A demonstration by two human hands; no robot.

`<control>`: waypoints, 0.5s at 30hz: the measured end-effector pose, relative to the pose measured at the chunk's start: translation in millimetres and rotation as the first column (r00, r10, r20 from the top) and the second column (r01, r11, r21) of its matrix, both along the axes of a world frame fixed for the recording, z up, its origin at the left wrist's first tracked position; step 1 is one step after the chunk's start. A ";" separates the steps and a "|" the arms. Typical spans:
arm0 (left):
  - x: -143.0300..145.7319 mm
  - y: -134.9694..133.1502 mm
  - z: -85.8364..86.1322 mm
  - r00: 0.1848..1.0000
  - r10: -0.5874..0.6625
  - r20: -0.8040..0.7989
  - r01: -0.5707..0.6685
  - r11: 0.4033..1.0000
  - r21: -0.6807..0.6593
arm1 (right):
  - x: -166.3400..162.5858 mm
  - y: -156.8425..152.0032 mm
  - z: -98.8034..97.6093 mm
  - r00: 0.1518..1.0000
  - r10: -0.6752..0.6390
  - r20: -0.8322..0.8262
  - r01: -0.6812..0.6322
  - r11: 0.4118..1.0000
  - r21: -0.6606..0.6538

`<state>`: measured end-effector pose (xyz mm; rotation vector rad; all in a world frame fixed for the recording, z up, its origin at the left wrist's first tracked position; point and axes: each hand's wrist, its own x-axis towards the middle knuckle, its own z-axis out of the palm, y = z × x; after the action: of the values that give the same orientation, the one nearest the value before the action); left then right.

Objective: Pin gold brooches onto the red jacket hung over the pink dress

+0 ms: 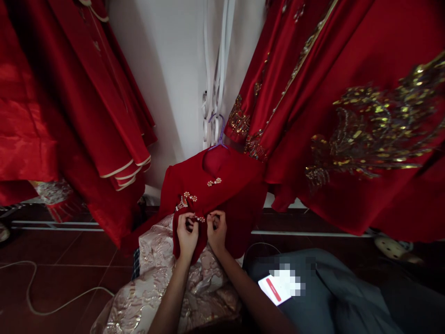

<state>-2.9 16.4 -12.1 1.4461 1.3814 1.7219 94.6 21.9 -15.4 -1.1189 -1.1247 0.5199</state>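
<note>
A red jacket [222, 185] with jewelled clasps hangs from a purple hanger [220, 134] in front of me. Low on its front, my left hand [187, 234] is closed in a pinch on the jacket, right beside a small gold clasp [199, 219]. On the clasp's other side, my right hand [217, 232] is also curled with fingertips together at the red cloth. What lies exactly between the fingertips is too small to make out. Another jewelled ornament [186, 199] is above my left hand, and a further clasp [214, 182] sits near the neckline.
Pale pink brocade cloth [160, 278] lies under my forearms. Red garments hang left [104, 102] and right [347, 116], the right one with gold sequins. A phone [274, 287] with a lit screen rests on grey fabric [333, 283]. A white cable [34, 297] crosses the tiled floor.
</note>
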 end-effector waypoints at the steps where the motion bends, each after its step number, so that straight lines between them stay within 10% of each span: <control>1: 0.5 -0.3 0.3 1.000 0.003 -0.009 -0.003 1.000 -0.001 | 0.0 0.0 -0.1 1.000 -0.002 0.007 0.002 1.000 -0.002; 15: -4.1 -9.5 0.4 0.997 -0.078 0.024 0.080 0.994 -0.068 | 0.3 4.4 -5.1 0.999 0.031 -0.027 -0.033 0.995 -0.093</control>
<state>-7.0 6.9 -11.7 1.4219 1.3414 1.6196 94.9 26.3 -20.6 -1.1733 -1.1066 0.6157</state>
